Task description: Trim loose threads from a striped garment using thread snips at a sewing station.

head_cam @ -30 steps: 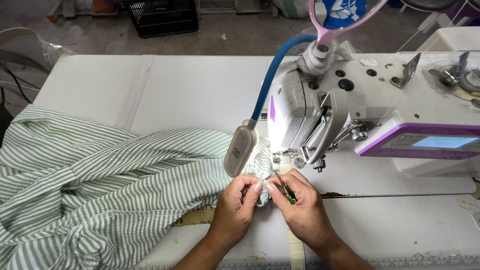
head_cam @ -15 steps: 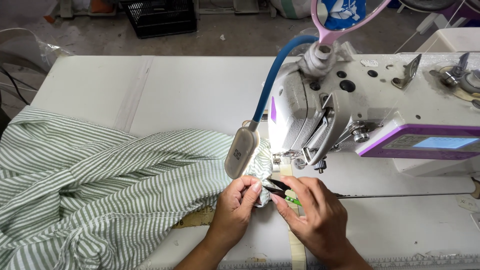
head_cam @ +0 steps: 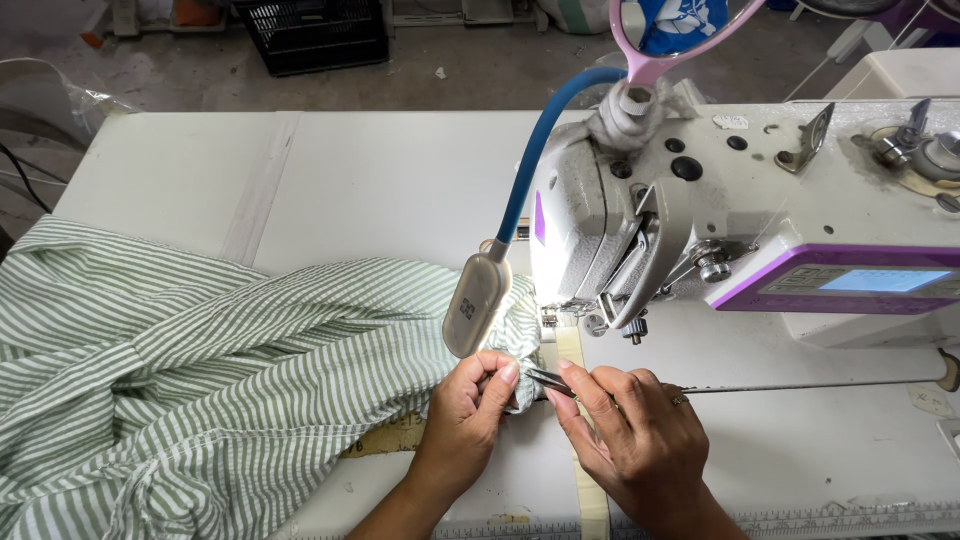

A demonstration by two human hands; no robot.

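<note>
White and grey metal fills the right side of the scene: a sewing machine (head_cam: 700, 220) stands on the pale tabletop (head_cam: 380, 190), with a purple-edged control panel (head_cam: 860, 285) on its near face. A blue bendy arm (head_cam: 535, 160) curves down from its top to a small oval lamp (head_cam: 475, 303), which hangs just left of the needle area and partly blocks the view of the cloth beneath it. A pink-framed mirror (head_cam: 680, 25) pokes up at the far edge. On the floor beyond sits a black plastic crate (head_cam: 315, 35). A thin metal rod (head_cam: 810, 385) lies along the tabletop to the right of the hands.

Green-and-white striped cloth (head_cam: 190, 390) lies bunched across the near left, its folds running toward the needle, where one crumpled end sits just below the lamp. The left hand (head_cam: 470, 410) pinches that end, its grip closed on the cloth. The right hand (head_cam: 630, 435), close beside it, has its grip closed on small metal snips (head_cam: 550, 380), whose tips reach the pinched fabric. A ring shows on one right finger.
</note>
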